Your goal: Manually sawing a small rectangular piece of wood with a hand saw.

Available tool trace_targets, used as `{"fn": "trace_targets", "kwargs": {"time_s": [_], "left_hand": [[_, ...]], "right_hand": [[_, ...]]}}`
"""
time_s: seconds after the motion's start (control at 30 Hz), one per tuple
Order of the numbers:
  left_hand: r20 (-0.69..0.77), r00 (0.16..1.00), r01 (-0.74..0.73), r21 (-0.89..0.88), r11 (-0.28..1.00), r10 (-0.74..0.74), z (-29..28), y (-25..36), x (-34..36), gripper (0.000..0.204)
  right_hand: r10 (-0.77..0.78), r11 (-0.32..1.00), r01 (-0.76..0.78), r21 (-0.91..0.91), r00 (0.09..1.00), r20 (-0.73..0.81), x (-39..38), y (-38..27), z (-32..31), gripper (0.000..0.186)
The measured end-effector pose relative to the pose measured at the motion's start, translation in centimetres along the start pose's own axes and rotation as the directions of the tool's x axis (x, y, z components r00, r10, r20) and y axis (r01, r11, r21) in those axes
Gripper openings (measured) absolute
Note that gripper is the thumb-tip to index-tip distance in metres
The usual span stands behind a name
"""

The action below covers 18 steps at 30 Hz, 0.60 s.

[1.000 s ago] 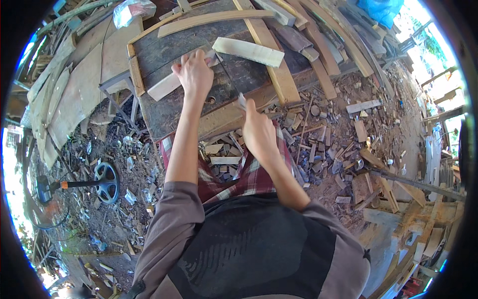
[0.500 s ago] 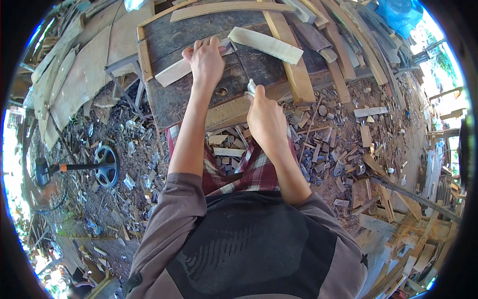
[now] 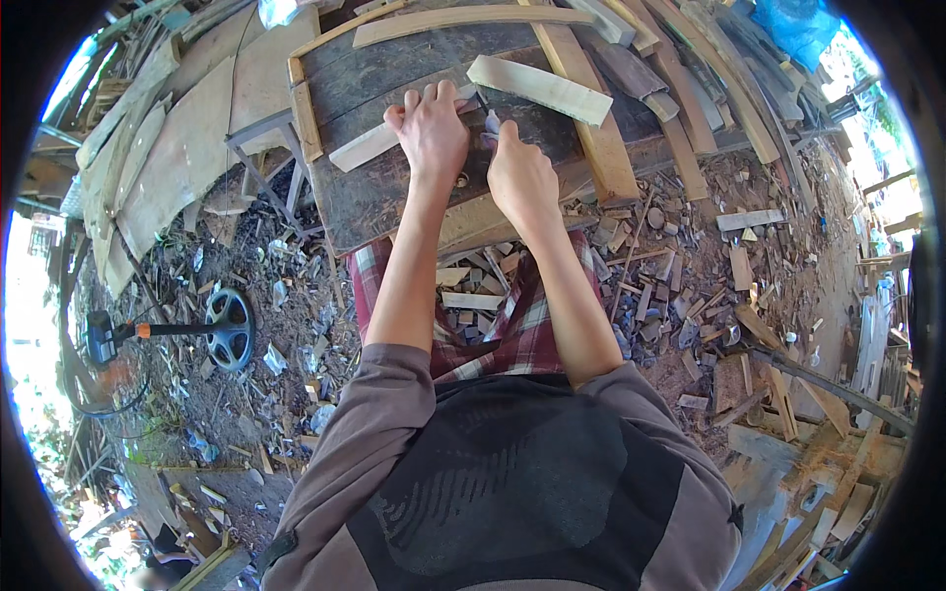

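Head view: 2 bare hands work over 1 table [image 3: 360,202] w/ a dark, worn top. L hand [image 3: 434,138] is on top of 1 pale wood strip [image 3: 365,148]. Its fingers [image 3: 431,94] bend over the strip & hold it down on the table. The strip lies at a slant: 1 end sticks out to the left of the hand, the other end is up by the blade.

R hand [image 3: 524,177] is just right of L hand, apart from it. Its fingers are closed tight round 1 hand tool [image 3: 492,121] w/ a pale handle & a thin dark blade. The blade points up to the strip's far end; can't tell if they touch.

Near the tool, 1 pale block [image 3: 537,89] lies at a slant, w/ its right end at 1 yellow-brown plank [image 3: 609,163]. Up top, 1 long bent board [image 3: 473,17] lies across the table. 1 small round hole [image 3: 461,181] is in the table top, close to L wrist.

On the floor, left side, is 1 black wheel [image 3: 232,330] on 1 rod w/ an orange band. Wood bits [image 3: 645,295] are all over the floor, too many to count. 1 blue sheet [image 3: 796,30] is at top right. The person has 1 gray & black shirt [image 3: 503,473] & red plaid pants [image 3: 537,340].
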State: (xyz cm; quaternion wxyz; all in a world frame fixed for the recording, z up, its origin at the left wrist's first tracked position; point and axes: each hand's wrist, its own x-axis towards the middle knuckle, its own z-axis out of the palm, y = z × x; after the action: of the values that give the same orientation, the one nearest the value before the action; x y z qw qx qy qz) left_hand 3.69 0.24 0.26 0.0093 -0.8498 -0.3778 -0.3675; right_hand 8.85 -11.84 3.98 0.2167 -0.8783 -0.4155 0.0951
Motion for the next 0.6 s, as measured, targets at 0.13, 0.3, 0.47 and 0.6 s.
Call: {"fn": "trace_targets", "kwargs": {"time_s": [0.13, 0.3, 0.47, 0.6], "left_hand": [[0.007, 1.0, 0.025, 0.002, 1.0, -0.025, 0.0, -0.3, 0.7, 0.009], [0.117, 0.993, -0.001, -0.069, 0.998, 0.009, -0.6, -2.0, 1.4, 0.01], [0.056, 0.995, -0.074, -0.066, 0.995, 0.078, -0.3, -1.5, 0.6, 0.008], [0.013, 0.996, -0.084, -0.062, 0.995, 0.085, 0.1, -0.6, 0.9, 0.005]], "right_hand": [[-0.005, 1.0, 0.005, -0.008, 0.999, -0.041, -3.3, 1.0, -0.2, 0.019], [0.09, 0.996, -0.09, -0.011, 0.991, 0.102, -9.8, 3.2, -1.0, 0.021], [0.093, 0.995, -0.095, 0.02, 0.993, 0.078, -8.4, 2.7, -0.9, 0.018], [0.037, 0.999, -0.037, 0.018, 0.999, 0.024, -5.1, 1.1, -0.5, 0.014]]}}
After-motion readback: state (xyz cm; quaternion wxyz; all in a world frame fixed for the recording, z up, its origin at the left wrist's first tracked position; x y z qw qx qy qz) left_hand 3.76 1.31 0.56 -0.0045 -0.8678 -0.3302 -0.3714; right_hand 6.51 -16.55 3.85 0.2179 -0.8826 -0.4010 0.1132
